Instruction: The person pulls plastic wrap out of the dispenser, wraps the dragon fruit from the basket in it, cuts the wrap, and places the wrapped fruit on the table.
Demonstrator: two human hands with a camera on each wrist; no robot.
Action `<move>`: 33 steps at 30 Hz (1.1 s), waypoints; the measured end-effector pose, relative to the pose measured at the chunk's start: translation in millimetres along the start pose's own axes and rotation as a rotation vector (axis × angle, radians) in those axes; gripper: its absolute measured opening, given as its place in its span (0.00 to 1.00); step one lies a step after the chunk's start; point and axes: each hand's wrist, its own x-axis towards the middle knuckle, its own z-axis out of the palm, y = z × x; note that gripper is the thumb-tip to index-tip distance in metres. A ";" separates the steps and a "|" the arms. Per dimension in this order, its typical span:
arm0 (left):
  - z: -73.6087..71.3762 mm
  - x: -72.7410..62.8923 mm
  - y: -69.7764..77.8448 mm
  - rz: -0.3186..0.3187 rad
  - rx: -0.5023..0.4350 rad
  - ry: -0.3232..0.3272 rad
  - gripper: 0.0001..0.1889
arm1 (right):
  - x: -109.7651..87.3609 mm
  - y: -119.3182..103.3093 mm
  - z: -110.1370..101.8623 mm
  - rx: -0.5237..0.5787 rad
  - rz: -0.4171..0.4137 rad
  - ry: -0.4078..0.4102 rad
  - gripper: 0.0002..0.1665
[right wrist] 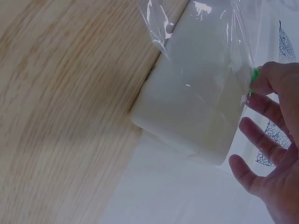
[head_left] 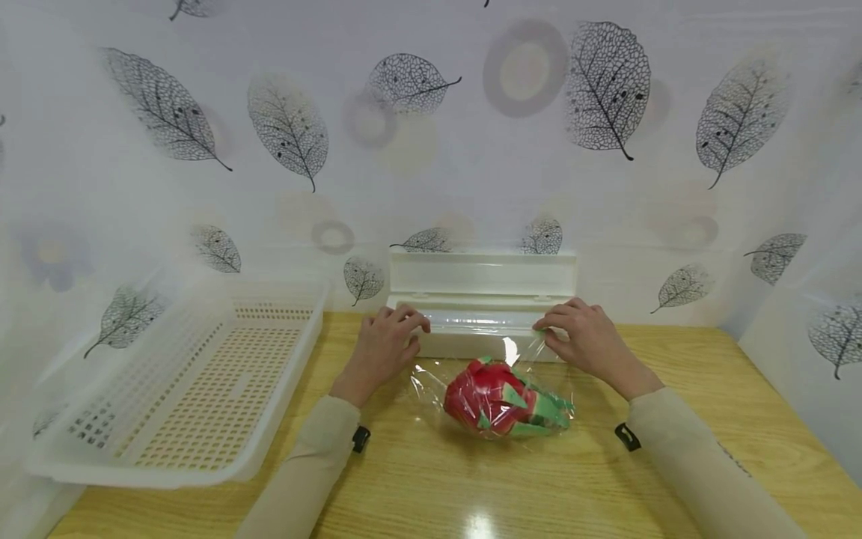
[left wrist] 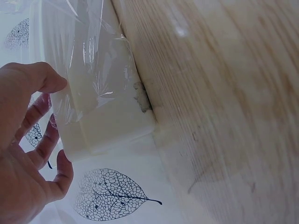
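Observation:
A white cling film box [head_left: 485,346] stands at the back of the table with its lid [head_left: 481,274] raised and a roll of film [head_left: 481,320] inside. Clear cling film [left wrist: 88,51] runs over its front edge to a red dragon fruit [head_left: 481,393] with green scales, which lies under the film. At the box's left end, my left hand [head_left: 390,340] pinches the film along the front edge, its other fingers bent behind. My right hand [head_left: 584,337] pinches a small green piece [right wrist: 254,76] at the right end, beside the film.
A white plastic basket [head_left: 269,419] with a perforated bottom stands on the left of the wooden table [head_left: 417,486]. Leaf-patterned sheeting [head_left: 444,172] hangs close behind the box and along the sides.

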 end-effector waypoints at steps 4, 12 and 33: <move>0.5 0.2 -0.5 0.003 0.002 0.000 0.10 | -0.1 -0.2 -0.7 0.004 0.005 -0.004 0.08; 0.7 -0.2 -0.8 0.003 0.012 -0.004 0.10 | -0.2 0.2 -1.1 0.001 0.014 -0.011 0.08; 2.1 -0.1 -1.6 0.011 0.020 0.010 0.10 | -1.4 0.2 -2.5 0.010 0.027 -0.013 0.09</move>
